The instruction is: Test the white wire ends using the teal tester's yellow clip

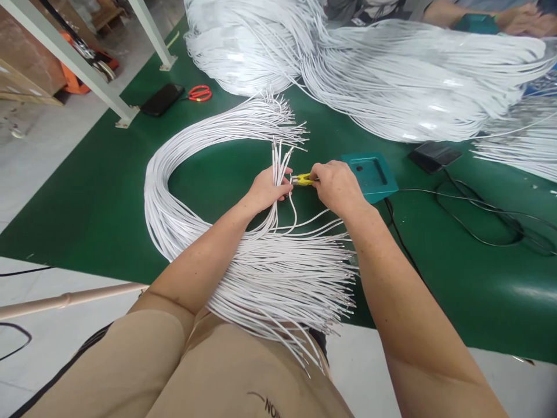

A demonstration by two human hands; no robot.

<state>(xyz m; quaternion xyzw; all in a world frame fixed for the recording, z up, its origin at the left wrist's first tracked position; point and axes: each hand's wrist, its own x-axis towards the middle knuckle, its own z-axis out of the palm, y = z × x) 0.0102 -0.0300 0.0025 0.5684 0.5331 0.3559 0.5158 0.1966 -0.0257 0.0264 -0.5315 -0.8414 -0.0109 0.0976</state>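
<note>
My left hand (266, 188) is closed around a small bunch of white wires (277, 168), whose ends point up. In my right hand (335, 181) is a small yellow tool (303, 179); its metal tip is at the edge of the left fingers, by the end of one wire. A large curved bundle of white wires (159, 191) arcs around to the left of my hands. Its upper ends lie behind my left hand, and its lower ends fan out below both hands. Just beyond my right hand sits a teal tray-shaped device (374, 174).
Big white wire coils (413, 81) fill the far side of the green table (108, 174). Red-handled scissors (199, 93) and a black phone-like object (162, 99) lie at back left. A black box (434, 157) with cables is at right. Another person's hands (522, 20) show at top right.
</note>
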